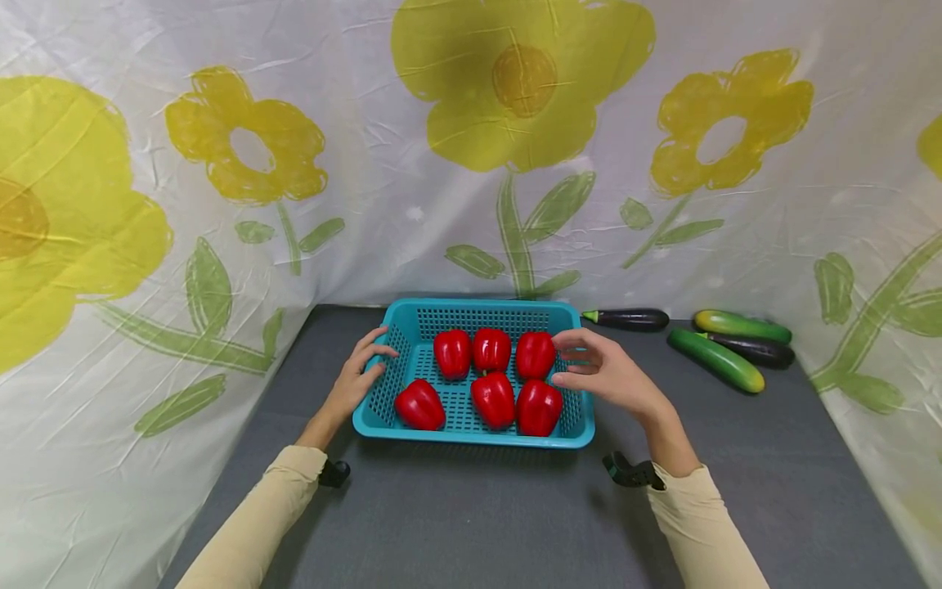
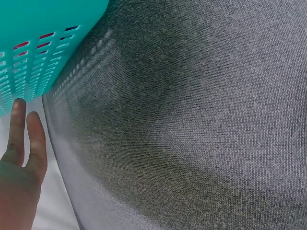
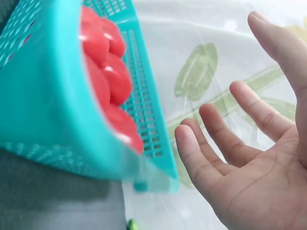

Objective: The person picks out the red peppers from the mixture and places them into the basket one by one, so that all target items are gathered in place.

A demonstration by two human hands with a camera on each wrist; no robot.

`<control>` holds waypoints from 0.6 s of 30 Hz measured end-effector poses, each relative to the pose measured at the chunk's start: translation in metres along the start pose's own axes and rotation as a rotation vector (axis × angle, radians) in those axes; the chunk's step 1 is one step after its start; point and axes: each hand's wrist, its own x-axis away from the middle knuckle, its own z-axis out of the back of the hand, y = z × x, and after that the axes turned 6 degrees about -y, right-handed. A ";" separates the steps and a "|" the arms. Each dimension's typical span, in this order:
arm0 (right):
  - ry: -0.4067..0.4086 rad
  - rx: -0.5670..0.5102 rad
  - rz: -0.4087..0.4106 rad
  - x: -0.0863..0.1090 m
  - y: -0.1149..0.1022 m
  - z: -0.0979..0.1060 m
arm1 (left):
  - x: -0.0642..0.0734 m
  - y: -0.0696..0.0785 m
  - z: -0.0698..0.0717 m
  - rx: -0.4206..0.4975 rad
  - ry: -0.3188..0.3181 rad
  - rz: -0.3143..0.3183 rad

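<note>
Several red bell peppers (image 1: 491, 399) lie in a turquoise plastic basket (image 1: 471, 440) with slotted walls. At the basket's left end is my left hand (image 1: 355, 383), its fingers extended at the rim; in the left wrist view two fingers (image 2: 36, 139) show beside the slotted wall. My right hand (image 1: 614, 372) hovers over the right rim in the head view, fingertips close to the peppers on that side. Seen from the right wrist, that hand (image 3: 259, 177) has its fingers spread and slightly bent, with nothing between them.
Right of the basket, an eggplant (image 1: 631, 319) lies near the back edge of the grey table (image 1: 471, 523). Farther right, a green zucchini (image 1: 717, 360), another zucchini (image 1: 743, 325) and a second eggplant (image 1: 758, 350) lie grouped together. A flower-printed cloth (image 1: 368, 204) hangs behind.
</note>
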 end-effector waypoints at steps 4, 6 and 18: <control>-0.005 -0.010 0.008 -0.007 -0.005 -0.004 | 0.000 0.007 0.001 0.005 -0.009 0.017; -0.013 -0.010 0.017 -0.011 -0.006 -0.006 | 0.000 0.007 0.001 0.006 -0.012 0.017; -0.056 -0.035 0.032 -0.037 -0.019 -0.023 | 0.000 0.006 0.002 0.014 -0.010 0.017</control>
